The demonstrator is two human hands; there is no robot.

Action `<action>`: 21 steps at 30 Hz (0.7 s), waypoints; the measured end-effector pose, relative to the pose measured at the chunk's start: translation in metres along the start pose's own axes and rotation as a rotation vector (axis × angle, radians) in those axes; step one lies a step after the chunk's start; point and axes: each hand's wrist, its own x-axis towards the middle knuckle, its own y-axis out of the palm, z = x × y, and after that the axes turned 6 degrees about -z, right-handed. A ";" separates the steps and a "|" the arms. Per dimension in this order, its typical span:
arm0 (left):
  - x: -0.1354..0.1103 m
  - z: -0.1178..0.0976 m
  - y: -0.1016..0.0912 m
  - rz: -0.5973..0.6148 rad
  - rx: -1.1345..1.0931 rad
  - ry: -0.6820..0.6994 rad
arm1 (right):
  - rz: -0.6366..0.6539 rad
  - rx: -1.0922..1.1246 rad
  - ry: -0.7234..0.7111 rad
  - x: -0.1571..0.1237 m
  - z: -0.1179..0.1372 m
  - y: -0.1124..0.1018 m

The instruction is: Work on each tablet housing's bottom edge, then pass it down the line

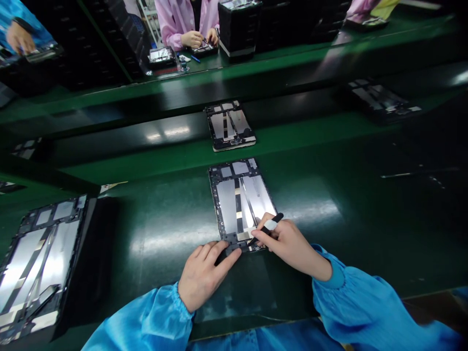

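Note:
An opened tablet point(227, 204) lies flat on the green bench in front of me, its silver inner plates and flat ribbon cables exposed. My left hand point(203, 273) rests at its lower left corner, fingers stretched out, fingertips on the black lower edge. My right hand point(283, 239) is closed around a slim black tool point(271, 224) with a white wrap, held like a pen. The tool's lower end points down at the tablet's lower right part; whether the tip touches is too small to tell.
A stack topped by an opened tablet point(40, 253) stands at left. Another opened tablet point(230, 126) lies beyond mine, and one more point(382, 100) at far right. A thin metal rod point(397, 175) lies right. Across the bench, people in pink and blue sleeves work beside black stacks point(239, 29).

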 end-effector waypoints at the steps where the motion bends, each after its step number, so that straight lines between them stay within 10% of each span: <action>1: 0.003 -0.002 0.000 0.007 0.004 -0.009 | -0.006 -0.007 -0.007 0.000 0.000 0.000; 10: 0.001 0.007 -0.005 0.038 -0.137 -0.011 | -0.080 0.034 -0.047 -0.002 -0.003 0.003; 14: -0.005 0.010 -0.011 0.009 -0.219 -0.087 | -0.403 0.216 -0.117 0.001 -0.020 0.003; 18: -0.001 0.010 -0.005 -0.041 -0.268 -0.395 | -0.719 0.518 0.032 0.016 -0.033 0.002; 21: 0.007 0.011 0.013 -0.075 -0.367 -0.647 | -0.657 0.802 0.129 0.023 -0.033 0.010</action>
